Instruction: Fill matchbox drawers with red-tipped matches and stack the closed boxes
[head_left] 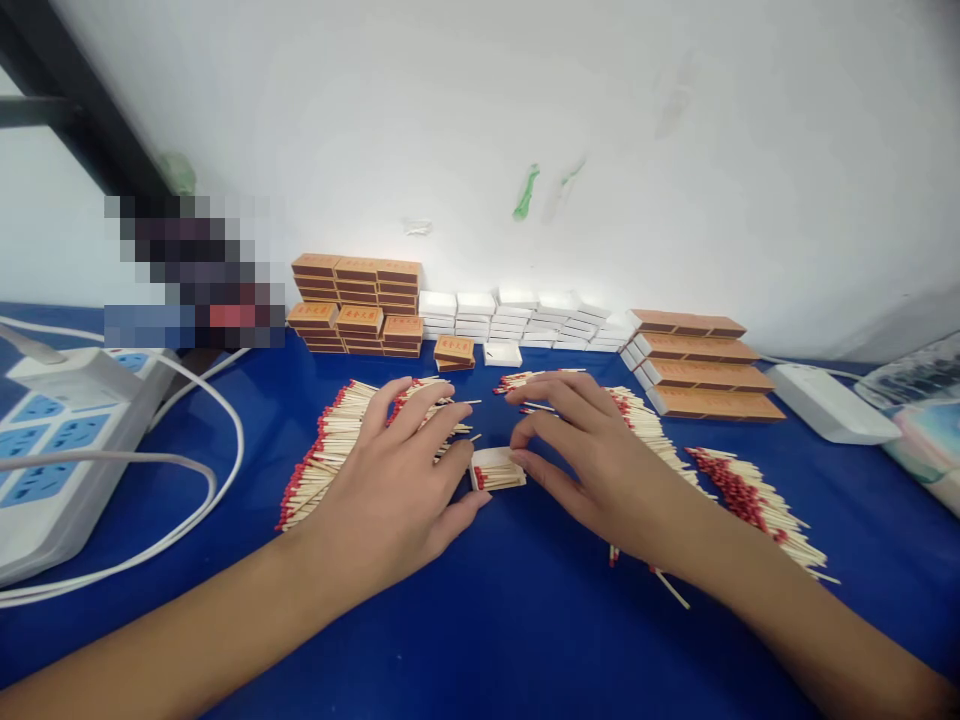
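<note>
A small white matchbox tray (499, 456) lies on the blue table between my hands, with red-tipped matches (501, 477) in it. My left hand (409, 470) is open, fingers spread; its index finger and thumb are apart at the tray's left end. Part of a large match pile (330, 450) is under that hand. My right hand (581, 450) is bent, its thumb and index tips close together at the tray's right end. What they pinch, if anything, is hidden. Another match pile (645, 430) lies behind the right hand.
Brown matchboxes (356, 280) are stacked at the back left, white trays (517, 315) in the middle, brown sleeves (705, 375) at the right. A further match pile (757, 505) lies right. A power strip (75, 470) with looping white cables stands left; a white adapter (832, 405) lies right.
</note>
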